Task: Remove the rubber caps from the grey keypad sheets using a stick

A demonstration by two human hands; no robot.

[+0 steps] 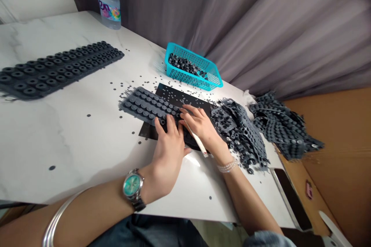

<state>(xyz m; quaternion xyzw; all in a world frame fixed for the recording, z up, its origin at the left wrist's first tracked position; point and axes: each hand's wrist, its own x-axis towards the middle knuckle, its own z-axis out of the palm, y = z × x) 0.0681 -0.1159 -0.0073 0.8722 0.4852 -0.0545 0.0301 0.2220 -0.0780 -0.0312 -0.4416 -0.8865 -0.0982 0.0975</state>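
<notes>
A dark grey rubber sheet with rows of round raised pieces (145, 102) lies in front of me, partly over a black mat (149, 131). On its near edge rests my left hand (168, 148), fingers spread and pressing down, holding nothing. My right hand (201, 125) is closed around a slim white pen-like tool (197, 139). Its tip is hidden by the fingers, close to the sheet's right part. Just right of that hand is a heap of punched rubber sheets (243, 123) with loose black rings (246, 156).
A turquoise basket (194, 81) of small black pieces stands behind the mat. Small dark discs are scattered around. Another rubber sheet (52, 71) lies left, a water bottle (108, 4) behind it. More sheets (285, 123) hang over the right edge, near a phone (291, 198).
</notes>
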